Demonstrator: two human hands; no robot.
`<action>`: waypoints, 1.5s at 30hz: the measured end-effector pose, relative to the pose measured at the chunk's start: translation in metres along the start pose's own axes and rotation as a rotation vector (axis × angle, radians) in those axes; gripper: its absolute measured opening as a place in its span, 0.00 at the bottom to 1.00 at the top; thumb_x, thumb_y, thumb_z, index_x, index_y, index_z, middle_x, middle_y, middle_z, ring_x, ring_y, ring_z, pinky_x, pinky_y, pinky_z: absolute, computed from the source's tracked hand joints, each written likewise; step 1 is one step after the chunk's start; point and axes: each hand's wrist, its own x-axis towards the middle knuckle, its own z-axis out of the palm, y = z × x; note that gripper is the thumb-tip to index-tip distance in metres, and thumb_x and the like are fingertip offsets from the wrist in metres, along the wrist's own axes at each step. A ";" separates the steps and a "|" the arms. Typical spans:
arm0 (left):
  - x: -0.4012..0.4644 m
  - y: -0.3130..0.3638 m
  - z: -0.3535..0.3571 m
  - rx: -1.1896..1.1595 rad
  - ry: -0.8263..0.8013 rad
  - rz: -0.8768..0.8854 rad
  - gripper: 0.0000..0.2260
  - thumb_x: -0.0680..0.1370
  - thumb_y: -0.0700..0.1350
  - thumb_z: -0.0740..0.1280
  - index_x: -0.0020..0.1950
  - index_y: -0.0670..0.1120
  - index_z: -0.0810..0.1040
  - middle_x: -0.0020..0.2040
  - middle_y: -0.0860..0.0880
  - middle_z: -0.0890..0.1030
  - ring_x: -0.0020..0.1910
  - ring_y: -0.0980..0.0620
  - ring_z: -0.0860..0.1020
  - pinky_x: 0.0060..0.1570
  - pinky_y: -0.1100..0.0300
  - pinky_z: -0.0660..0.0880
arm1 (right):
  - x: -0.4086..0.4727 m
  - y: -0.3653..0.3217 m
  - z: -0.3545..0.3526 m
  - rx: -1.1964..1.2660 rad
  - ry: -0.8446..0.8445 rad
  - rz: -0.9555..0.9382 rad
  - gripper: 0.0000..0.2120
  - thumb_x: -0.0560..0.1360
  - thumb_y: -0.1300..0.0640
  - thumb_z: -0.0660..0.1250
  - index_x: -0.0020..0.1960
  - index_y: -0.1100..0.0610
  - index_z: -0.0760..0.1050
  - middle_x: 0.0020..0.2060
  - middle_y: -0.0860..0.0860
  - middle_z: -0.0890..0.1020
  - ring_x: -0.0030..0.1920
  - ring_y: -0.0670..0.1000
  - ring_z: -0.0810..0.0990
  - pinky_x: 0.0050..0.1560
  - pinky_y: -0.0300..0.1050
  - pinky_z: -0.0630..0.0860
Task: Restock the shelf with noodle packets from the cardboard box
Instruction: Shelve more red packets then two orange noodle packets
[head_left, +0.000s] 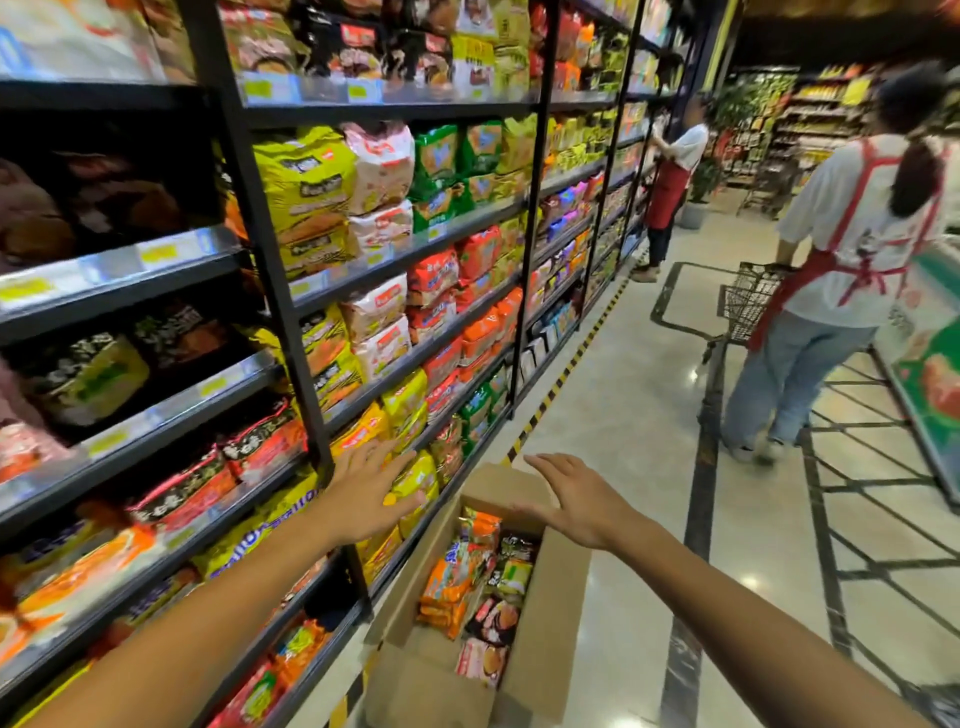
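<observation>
My right hand (574, 501), fingers apart and empty, hovers nearest the cardboard box (540, 639), noodle packets (470, 577) at seven o'clock below.

Both forearms were cut off by the bottom edge. The box (540, 613) interior was partly hidden by its own wall, and the packets (483, 582) inside were piled so lower ones were covered. Far-left shelf (130, 306) stock was smeared by blur; labels could not be read. A cart (748, 306) was half hidden behind a person (841, 249) in an apron.
</observation>
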 end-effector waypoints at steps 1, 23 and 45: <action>0.017 -0.002 -0.001 -0.007 -0.016 -0.004 0.40 0.72 0.76 0.40 0.80 0.58 0.52 0.81 0.53 0.47 0.79 0.47 0.42 0.76 0.43 0.39 | 0.013 0.006 -0.002 -0.001 -0.007 0.006 0.53 0.66 0.17 0.39 0.81 0.48 0.55 0.79 0.49 0.61 0.78 0.53 0.57 0.78 0.54 0.57; 0.171 -0.027 0.024 -0.059 -0.049 -0.473 0.36 0.75 0.74 0.45 0.79 0.59 0.52 0.81 0.50 0.49 0.79 0.43 0.48 0.77 0.43 0.44 | 0.328 0.108 0.002 0.055 -0.318 -0.464 0.39 0.77 0.29 0.56 0.81 0.47 0.54 0.79 0.48 0.60 0.78 0.52 0.57 0.76 0.51 0.58; 0.177 -0.031 0.251 -0.476 -0.091 -0.922 0.42 0.70 0.77 0.44 0.77 0.56 0.63 0.78 0.50 0.61 0.77 0.45 0.57 0.75 0.52 0.50 | 0.460 0.145 0.186 0.032 -0.944 -0.465 0.40 0.72 0.27 0.62 0.77 0.46 0.62 0.77 0.51 0.66 0.75 0.55 0.65 0.73 0.52 0.66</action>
